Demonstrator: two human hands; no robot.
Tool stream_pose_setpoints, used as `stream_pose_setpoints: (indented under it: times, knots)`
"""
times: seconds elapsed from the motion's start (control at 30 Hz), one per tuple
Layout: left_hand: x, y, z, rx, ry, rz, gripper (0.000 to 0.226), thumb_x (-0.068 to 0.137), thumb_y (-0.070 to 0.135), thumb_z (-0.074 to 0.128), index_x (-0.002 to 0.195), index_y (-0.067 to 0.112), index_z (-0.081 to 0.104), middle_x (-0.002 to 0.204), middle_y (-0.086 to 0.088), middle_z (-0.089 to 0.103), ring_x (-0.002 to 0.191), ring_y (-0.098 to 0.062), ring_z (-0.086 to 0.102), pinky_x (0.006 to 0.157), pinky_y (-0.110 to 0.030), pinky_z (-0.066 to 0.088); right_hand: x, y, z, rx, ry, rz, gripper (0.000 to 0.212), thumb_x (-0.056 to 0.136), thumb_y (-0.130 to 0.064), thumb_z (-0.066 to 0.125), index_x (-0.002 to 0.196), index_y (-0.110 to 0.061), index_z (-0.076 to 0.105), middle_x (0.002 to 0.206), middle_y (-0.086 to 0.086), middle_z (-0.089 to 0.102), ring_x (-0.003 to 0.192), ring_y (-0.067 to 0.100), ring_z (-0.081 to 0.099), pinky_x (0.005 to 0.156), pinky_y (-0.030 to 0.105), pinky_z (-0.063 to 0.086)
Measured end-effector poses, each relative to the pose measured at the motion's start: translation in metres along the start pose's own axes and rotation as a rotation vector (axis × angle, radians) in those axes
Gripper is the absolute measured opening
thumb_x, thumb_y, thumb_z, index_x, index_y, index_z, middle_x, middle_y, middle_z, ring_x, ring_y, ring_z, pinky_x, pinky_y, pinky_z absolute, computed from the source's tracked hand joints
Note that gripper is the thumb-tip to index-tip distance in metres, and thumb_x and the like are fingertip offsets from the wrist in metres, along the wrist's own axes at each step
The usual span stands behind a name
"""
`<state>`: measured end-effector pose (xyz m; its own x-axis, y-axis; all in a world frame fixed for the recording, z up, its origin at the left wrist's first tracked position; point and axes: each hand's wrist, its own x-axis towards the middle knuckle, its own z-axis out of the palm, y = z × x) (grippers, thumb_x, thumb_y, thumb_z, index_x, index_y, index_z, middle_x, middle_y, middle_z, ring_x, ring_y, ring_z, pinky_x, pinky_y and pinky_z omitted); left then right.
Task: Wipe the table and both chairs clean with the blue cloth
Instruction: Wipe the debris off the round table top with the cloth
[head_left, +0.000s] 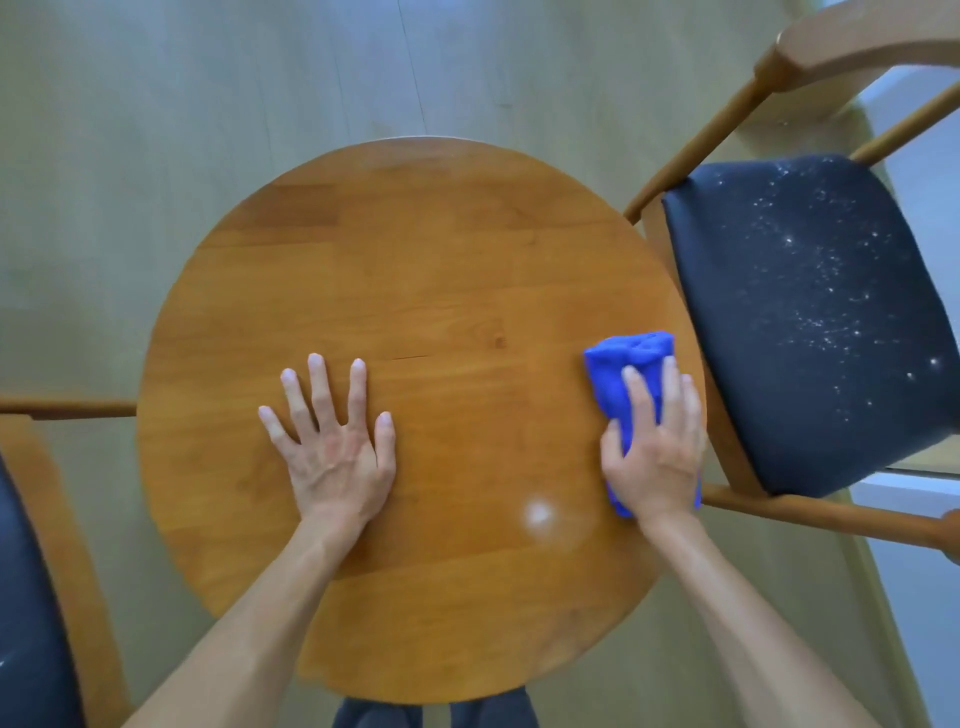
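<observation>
Blue cloth (626, 374), folded into a thick pad, lies on the right side of a round wooden table (415, 260), close to the rim, pinned beneath a person's right hand (655, 447). Most of the cloth juts forward past the fingertips; a narrower strip shows along the thumb side and a small corner peeks out near the wrist at the table's edge. The right fingers (670, 384) lie nearly straight and close together across the top of the pad, the thumb alongside its left edge, so the hand presses the cloth flat against the wood rather than bunching it in a fist.

The left hand (332, 452) rests palm-down on the bare tabletop, well apart from the cloth, fingers spread and straight, holding nothing.

A whitish smear (540, 514) marks the wood between the two wrists, just beside the right one.

Right of the table stands a wooden chair (810, 312) with a dark padded seat, speckled with white crumbs or dust. Part of a second chair (31, 597), also dark-seated, shows at the lower left edge. The floor (156, 104) below is pale wood-look planking, and dark trouser legs (436, 714) appear under the table's near rim
</observation>
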<state>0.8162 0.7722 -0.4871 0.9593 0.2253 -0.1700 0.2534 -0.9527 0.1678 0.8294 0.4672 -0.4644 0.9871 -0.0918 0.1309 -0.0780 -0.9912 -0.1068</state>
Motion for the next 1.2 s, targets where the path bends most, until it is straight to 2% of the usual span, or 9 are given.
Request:
stream_pose_setpoints:
  times: [0.1,0.23,0.3,0.43,0.63,0.73,0.8,1.03,1.2]
  knots:
    - [0.001,0.002,0.000,0.012,0.003,-0.007,0.065,0.093,0.049,0.022,0.154,0.027,0.014,0.162,-0.011,0.000,0.148,-0.037,-0.002,0.114,-0.065,0.001,0.056,0.010,0.006,-0.058,-0.036,0.233,0.060,0.083,-0.028,0.048,0.142,-0.018,0.042,0.153,0.019,0.032,0.130,0.045,0.038,0.083,0.056,0.045]
    - [0.002,0.002,-0.001,0.011,0.001,-0.009,0.065,0.092,0.048,0.024,0.153,0.027,0.015,0.162,-0.011,0.003,0.148,-0.037,-0.001,0.114,-0.065,0.003,0.124,0.009,0.013,0.082,-0.082,0.548,0.060,0.091,-0.036,0.048,0.148,-0.021,0.032,0.155,0.013,0.027,0.130,0.044,0.035,0.096,0.055,0.035]
    - [0.003,0.002,-0.002,0.013,-0.013,-0.013,0.065,0.092,0.049,0.023,0.153,0.027,0.016,0.162,-0.011,0.003,0.148,-0.037,0.000,0.114,-0.065,0.003,0.123,0.003,0.012,0.061,-0.079,0.554,0.059,0.092,-0.036,0.048,0.147,-0.021,0.033,0.154,0.013,0.028,0.128,0.043,0.036,0.094,0.054,0.036]
    - [0.002,0.002,-0.003,0.015,-0.018,-0.014,0.065,0.092,0.049,0.024,0.153,0.026,0.019,0.162,-0.012,0.005,0.148,-0.037,0.001,0.114,-0.065,0.004,0.058,-0.037,0.009,-0.001,-0.019,0.333,0.055,0.085,-0.031,0.052,0.138,-0.019,0.050,0.150,0.018,0.038,0.127,0.045,0.042,0.083,0.053,0.045]
    - [0.003,0.002,-0.006,0.018,-0.022,-0.021,0.065,0.092,0.049,0.024,0.152,0.026,0.022,0.161,-0.011,0.008,0.148,-0.036,0.003,0.114,-0.065,0.006,-0.099,-0.108,-0.009,0.160,-0.123,-0.155,0.054,0.081,-0.031,0.064,0.134,-0.022,0.058,0.151,0.016,0.038,0.136,0.044,0.037,0.098,0.054,0.041]
    - [0.001,0.003,-0.006,0.030,-0.016,-0.019,0.064,0.092,0.048,0.025,0.152,0.025,0.025,0.161,-0.011,0.010,0.148,-0.037,0.006,0.114,-0.065,0.008,-0.091,-0.068,-0.010,0.244,-0.143,-0.591,0.051,0.078,-0.028,0.067,0.129,-0.025,0.061,0.147,0.017,0.044,0.131,0.046,0.043,0.095,0.058,0.042]
    - [0.003,0.004,-0.006,0.029,-0.019,-0.025,0.064,0.092,0.048,0.024,0.152,0.026,0.023,0.161,-0.011,0.008,0.148,-0.036,0.004,0.114,-0.064,0.007,-0.038,-0.032,-0.001,0.227,-0.107,-0.703,0.052,0.080,-0.029,0.064,0.131,-0.027,0.056,0.147,0.017,0.043,0.131,0.046,0.044,0.097,0.058,0.041]
    - [0.002,0.004,-0.007,0.023,-0.022,-0.036,0.065,0.092,0.050,0.022,0.152,0.027,0.020,0.161,-0.010,0.005,0.148,-0.034,0.000,0.115,-0.063,0.004,0.103,-0.059,0.025,0.109,0.007,0.256,0.056,0.082,-0.042,0.054,0.136,-0.024,0.051,0.152,0.020,0.034,0.125,0.043,0.044,0.094,0.054,0.045]
    - [0.001,0.004,-0.008,0.021,-0.027,-0.042,0.065,0.092,0.051,0.021,0.152,0.027,0.020,0.162,-0.009,0.005,0.148,-0.033,-0.001,0.116,-0.062,0.002,0.015,-0.106,0.012,0.135,-0.027,-0.007,0.055,0.085,-0.040,0.059,0.138,-0.027,0.052,0.153,0.017,0.035,0.131,0.044,0.041,0.095,0.049,0.043]
